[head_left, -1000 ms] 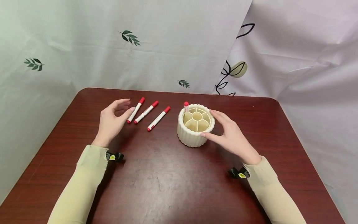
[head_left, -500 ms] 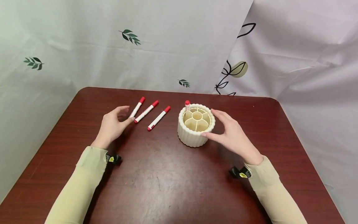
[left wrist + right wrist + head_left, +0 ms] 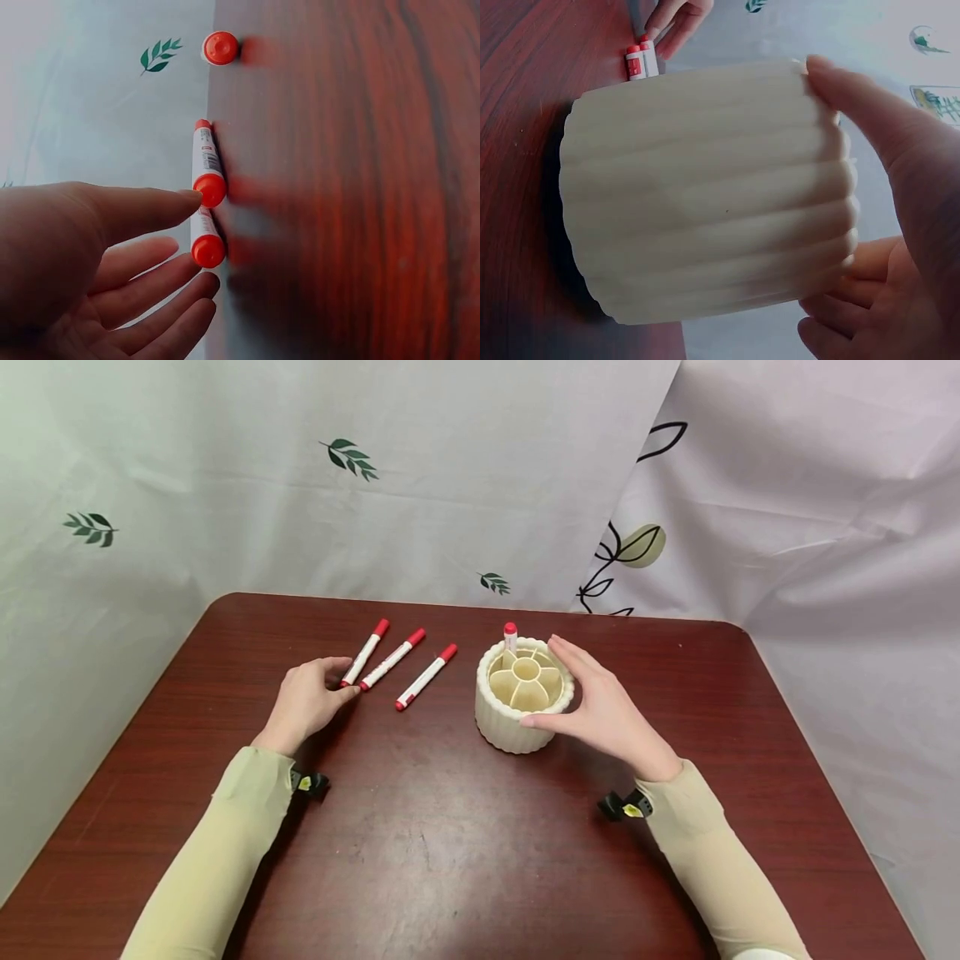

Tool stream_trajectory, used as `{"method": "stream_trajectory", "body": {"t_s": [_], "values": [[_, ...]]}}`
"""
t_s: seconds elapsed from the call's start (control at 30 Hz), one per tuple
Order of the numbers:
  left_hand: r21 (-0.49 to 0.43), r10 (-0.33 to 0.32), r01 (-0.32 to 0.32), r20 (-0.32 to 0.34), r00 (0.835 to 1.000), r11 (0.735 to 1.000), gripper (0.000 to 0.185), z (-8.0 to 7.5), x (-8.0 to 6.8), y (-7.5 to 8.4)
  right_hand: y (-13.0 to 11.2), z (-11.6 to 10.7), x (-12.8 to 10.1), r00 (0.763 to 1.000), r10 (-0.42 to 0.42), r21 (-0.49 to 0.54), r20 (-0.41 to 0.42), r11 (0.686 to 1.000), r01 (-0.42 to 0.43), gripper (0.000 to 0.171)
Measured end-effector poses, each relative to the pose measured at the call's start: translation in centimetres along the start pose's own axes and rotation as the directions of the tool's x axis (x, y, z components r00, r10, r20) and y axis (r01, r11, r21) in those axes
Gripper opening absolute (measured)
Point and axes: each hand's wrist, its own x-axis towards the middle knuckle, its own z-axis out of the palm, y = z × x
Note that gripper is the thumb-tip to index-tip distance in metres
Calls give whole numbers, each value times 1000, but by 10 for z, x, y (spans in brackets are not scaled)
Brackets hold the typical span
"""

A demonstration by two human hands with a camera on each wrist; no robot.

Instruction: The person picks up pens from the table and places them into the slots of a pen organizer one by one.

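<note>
My left hand (image 3: 306, 700) is low over the table at the near ends of two red-capped white markers, the leftmost marker (image 3: 366, 652) and the middle marker (image 3: 393, 660). In the left wrist view, the thumb overlaps the end of the middle marker (image 3: 209, 189), while the fingers spread below the leftmost marker's end (image 3: 208, 251). Nothing is gripped there. My right hand (image 3: 606, 710) holds a round, cream pen organizer (image 3: 501, 727) by its scalloped rim, thumb in front and fingers behind. One red-capped marker (image 3: 511, 637) stands upright in a back compartment.
A third loose marker (image 3: 426, 677) lies on the dark red-brown table (image 3: 420, 843), between the other two and the organizer. Behind the table hangs a pale curtain (image 3: 450, 485) with leaf prints.
My left hand has lowered toward the leftmost marker's near end. The organizer has turned under my right hand, carrying its upright marker rightward along the back. The loose markers stay put.
</note>
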Motion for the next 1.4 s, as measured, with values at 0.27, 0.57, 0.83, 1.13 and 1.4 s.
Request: {"method": "stream_trajectory", "body": {"t_s": [0.27, 0.57, 0.83, 1.13, 1.4], "values": [[16, 13, -12, -13, 1000, 1000, 46, 3, 4, -3, 2, 7, 3, 1000, 23, 45, -21, 999, -22, 115], [47, -10, 10, -8, 1000, 999, 39, 4, 9, -2, 2, 8, 4, 999, 27, 54, -25, 998, -25, 115], [88, -6, 12, -68, 998, 996, 27, 6, 12, -2, 3, 9, 4, 999, 27, 54, -33, 998, -26, 115], [111, -85, 97, -102, 991, 989, 23, 3, 9, -7, 2, 9, 4, 999, 33, 45, -29, 998, -32, 114], [64, -96, 108, -169, 981, 992, 24, -1, 5, -7, 3, 9, 4, 999, 41, 41, -36, 998, -40, 114]]}}
